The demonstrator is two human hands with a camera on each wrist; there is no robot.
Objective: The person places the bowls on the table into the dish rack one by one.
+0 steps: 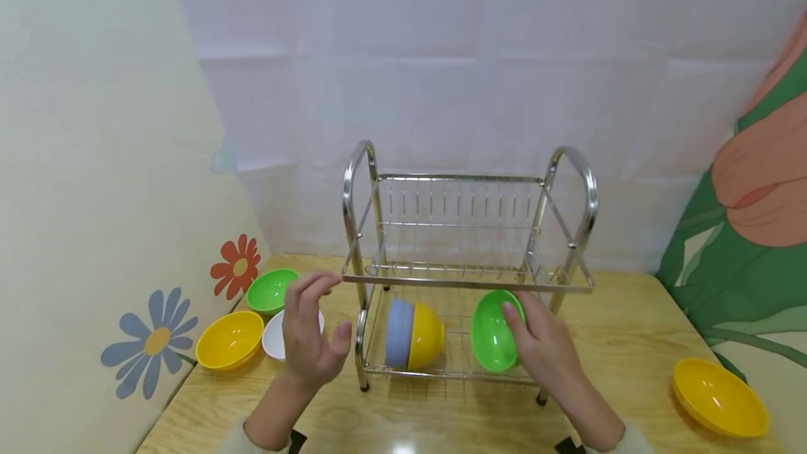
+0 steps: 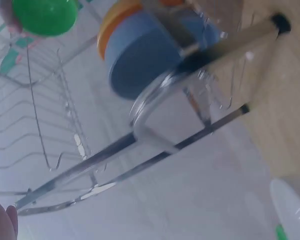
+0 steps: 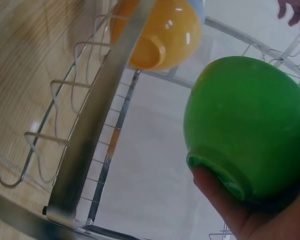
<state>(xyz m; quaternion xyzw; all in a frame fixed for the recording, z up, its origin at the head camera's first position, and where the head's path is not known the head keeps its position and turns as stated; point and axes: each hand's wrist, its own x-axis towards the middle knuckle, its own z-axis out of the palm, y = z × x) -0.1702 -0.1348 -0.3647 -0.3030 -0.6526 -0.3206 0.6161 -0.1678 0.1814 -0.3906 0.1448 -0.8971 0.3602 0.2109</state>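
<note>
My right hand (image 1: 550,343) grips a green bowl (image 1: 494,335), tilted with its hollow turned toward me, at the right of the lower tier of a metal dish rack (image 1: 469,284). In the right wrist view a finger presses beside the foot of the bowl (image 3: 250,120). On the same tier, a blue-grey bowl (image 1: 398,335) and a yellow bowl (image 1: 426,336) stand nested on their sides. My left hand (image 1: 313,335) is raised at the rack's left front corner, its fingers loosely bent with nothing in them and the fingertips right at the upper rail.
Left of the rack on the wooden table (image 1: 403,426) sit another green bowl (image 1: 270,291), a yellow bowl (image 1: 230,340) and a white bowl (image 1: 274,338), partly behind my left hand. One more yellow bowl (image 1: 720,398) lies at the far right. A white cloth (image 1: 429,90) hangs behind.
</note>
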